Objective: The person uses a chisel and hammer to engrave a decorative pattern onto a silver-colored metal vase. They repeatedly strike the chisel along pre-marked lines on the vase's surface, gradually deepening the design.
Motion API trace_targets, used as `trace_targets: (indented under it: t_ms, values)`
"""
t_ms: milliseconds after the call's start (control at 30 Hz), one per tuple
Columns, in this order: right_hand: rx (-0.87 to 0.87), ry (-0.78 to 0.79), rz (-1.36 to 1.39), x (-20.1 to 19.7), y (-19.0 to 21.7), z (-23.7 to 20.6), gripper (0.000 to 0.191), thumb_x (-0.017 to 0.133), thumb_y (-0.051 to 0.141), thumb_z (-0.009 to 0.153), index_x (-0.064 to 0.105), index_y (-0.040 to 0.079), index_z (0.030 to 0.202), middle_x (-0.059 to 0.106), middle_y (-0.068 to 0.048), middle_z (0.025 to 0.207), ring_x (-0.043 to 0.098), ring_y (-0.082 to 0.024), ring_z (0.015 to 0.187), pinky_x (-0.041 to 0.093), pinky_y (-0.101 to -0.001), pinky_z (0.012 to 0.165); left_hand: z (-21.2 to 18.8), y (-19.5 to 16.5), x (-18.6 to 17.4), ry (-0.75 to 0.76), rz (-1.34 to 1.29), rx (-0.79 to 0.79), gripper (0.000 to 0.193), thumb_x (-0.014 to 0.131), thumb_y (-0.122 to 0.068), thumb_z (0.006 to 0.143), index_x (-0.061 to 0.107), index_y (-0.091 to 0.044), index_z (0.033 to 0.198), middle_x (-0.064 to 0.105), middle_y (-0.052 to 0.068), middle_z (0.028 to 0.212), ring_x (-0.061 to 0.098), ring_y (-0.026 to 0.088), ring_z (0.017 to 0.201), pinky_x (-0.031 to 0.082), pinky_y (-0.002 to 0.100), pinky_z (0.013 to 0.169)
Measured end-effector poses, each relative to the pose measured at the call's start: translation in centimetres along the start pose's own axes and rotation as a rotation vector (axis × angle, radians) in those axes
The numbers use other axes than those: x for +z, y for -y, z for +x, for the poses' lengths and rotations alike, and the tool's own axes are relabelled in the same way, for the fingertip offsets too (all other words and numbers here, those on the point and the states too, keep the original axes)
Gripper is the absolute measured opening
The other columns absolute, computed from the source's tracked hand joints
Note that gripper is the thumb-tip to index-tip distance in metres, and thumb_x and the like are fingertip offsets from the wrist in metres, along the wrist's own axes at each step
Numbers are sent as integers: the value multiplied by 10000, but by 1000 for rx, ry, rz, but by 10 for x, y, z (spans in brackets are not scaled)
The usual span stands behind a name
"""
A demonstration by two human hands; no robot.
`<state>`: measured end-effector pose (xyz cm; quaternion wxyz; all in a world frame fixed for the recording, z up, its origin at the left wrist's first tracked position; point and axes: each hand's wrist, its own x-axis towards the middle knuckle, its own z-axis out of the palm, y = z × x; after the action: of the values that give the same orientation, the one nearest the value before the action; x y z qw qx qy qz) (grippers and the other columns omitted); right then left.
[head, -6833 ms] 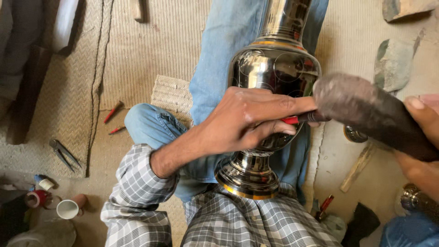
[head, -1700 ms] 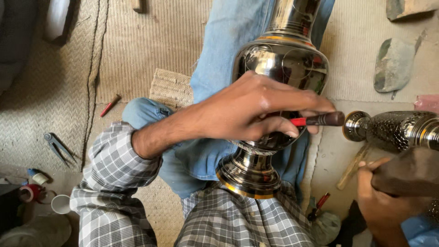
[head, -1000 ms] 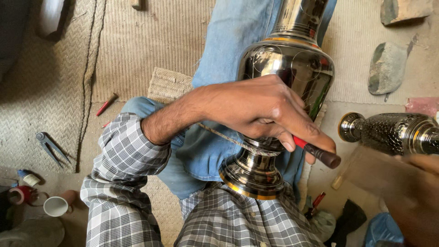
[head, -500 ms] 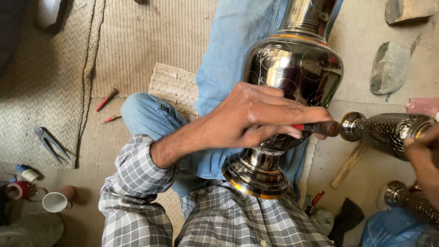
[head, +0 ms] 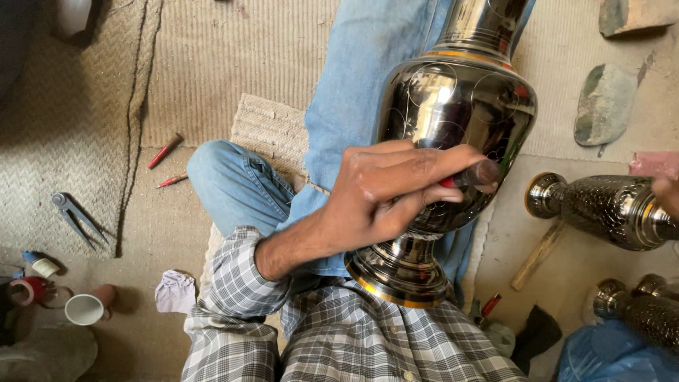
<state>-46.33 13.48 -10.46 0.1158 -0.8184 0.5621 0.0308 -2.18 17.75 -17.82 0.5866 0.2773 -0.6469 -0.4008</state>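
Your left hand (head: 385,194) is closed around a short punch (head: 472,175) with a red band, and its dark tip now rests against the belly of the big metal vase (head: 453,141). A second ago that tool was tilted down toward the vase's foot; since then you have swung it back up and level against the engraved side, so the tool looks set for the next mark.

The vase lies across your lap on the blue jeans (head: 332,141), its foot toward your checked shirt (head: 339,339) and its neck pointing away from you.

Your right hand (head: 666,192) shows only as a sliver at the frame's edge, right of the vase, touching or just above the patterned smaller vase (head: 608,209). The hammer it carried earlier is out of view, and I cannot tell whether that hand is closed or open. It has pulled back, so no blow seems to be falling at this instant.

Left of the vase, on the floor mat (head: 92,141), lie two red pencils (head: 165,151) and a pair of dividers (head: 74,216).
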Motion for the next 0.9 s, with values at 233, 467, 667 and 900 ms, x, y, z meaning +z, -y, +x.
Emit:
trace_targets:
  t_ms: [233,467,667,900]
  values:
    - [-285,60,-169,-48,76,64,198,632,93,1032,575,111,1221,583,-110,844,591,-182,687,492,-312,608,0,-17,2,-145,-77,-85,368,701,-29,1035,599,-60,1387,773,48,1142,787,136,959,633,256,836]
    - [-669,98,-361,-91,140,119,275,634,124,1005,574,174,1268,554,-97,811,556,-179,654,470,-316,583,-5,-30,20,-372,-117,-167,248,684,2,1052,621,57,1285,766,129,1102,784,176,980,649,261,869]
    - [-840,99,-455,-109,178,141,342,636,151,981,573,227,1309,530,-87,783,525,-176,625,451,-320,562,-17,-27,33,-472,-147,-207,208,659,64,1073,595,69,1271,762,183,1099,769,167,943,640,240,833]
    - [-913,88,-496,-118,193,147,421,639,183,954,572,289,1356,502,-74,750,489,-173,592,429,-325,537,-30,-19,54,-621,-284,-204,356,646,138,1043,492,45,1350,707,196,1119,732,157,980,648,255,870]
